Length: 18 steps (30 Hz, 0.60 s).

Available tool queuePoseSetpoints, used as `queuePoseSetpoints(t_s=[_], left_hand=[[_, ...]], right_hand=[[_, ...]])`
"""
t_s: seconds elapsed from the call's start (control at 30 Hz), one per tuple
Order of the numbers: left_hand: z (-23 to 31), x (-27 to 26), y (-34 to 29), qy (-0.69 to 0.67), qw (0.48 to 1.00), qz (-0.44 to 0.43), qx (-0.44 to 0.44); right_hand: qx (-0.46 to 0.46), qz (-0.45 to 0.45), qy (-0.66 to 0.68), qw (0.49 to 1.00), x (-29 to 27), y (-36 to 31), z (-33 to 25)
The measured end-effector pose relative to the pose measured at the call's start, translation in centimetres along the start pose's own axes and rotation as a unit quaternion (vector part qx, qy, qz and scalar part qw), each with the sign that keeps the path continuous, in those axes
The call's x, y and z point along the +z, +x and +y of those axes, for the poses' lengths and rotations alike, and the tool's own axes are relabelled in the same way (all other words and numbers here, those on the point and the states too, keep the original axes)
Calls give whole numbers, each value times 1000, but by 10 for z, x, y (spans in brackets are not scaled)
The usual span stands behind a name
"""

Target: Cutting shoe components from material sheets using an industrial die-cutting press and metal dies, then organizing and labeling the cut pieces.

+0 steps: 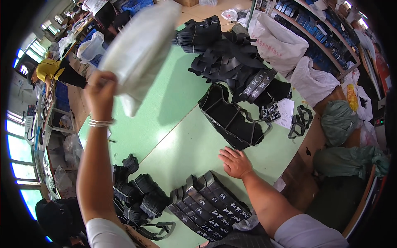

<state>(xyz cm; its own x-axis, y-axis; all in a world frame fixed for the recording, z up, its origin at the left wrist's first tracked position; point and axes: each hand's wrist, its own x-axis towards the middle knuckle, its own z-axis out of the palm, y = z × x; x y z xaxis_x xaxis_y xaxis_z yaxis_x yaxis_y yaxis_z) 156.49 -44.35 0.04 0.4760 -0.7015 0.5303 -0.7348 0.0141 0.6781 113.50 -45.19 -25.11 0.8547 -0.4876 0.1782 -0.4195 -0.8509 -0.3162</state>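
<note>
My left hand (101,89) is raised over the left side of the green table, its fingers closed on the edge of a whitish plastic bag (142,47). Blurred by motion, the bag hangs in the air above the table's far left part. My right hand (235,162) lies flat on the tabletop with its fingers stretched out and holds nothing. Just beyond its fingertips sits a black fabric piece with grey seams (235,120), its hollow side showing. Nearer to me are stacked black blocks (211,206) with white handwriting.
Bundled black straps (142,194) lie at the near left of the green table (173,124). Black strips (227,62) are heaped at the far side, beside a paper sheet (284,113) and strap loops (300,122). White sacks (281,41) stand right; a person in yellow (49,70) works far left.
</note>
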Motion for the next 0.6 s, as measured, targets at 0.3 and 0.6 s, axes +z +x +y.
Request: queuePoseSetpoints(t_s=[0.3,0.6], left_hand=[[-33,110,-118,131,983,-100,-82],[-16,112,-132,212,968,-55,-121]], right_hand=[[-1,7,2,1000,2,4,-3],[4,1,7,1000,1,2,-2]])
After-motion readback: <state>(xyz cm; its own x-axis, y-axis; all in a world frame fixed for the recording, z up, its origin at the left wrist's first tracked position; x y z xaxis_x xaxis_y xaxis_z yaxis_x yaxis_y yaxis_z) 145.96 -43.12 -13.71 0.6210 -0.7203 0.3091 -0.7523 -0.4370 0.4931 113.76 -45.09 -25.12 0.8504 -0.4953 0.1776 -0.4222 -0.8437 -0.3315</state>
